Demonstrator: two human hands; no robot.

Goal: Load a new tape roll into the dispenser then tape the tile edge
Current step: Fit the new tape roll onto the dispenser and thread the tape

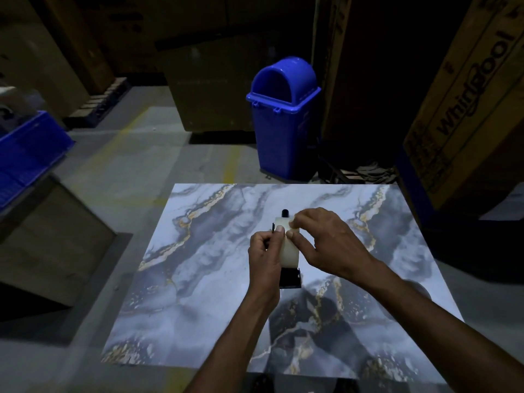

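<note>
A large marble-patterned tile [204, 268] lies flat in front of me. Above its middle sits a black tape dispenser [289, 278] with a pale tape roll [289, 249] in it. My left hand [265, 258] grips the left side of the dispenser and roll, thumb on top of the roll. My right hand [320, 242] pinches at the tape on the upper part of the roll with thumb and fingertips. Most of the dispenser body is hidden behind the hands.
A blue swing-lid bin [283, 117] stands on the floor beyond the tile's far edge. Large cardboard cartons [465, 103] rise at the right and back. A blue crate [25, 154] sits on a box [56, 236] at the left.
</note>
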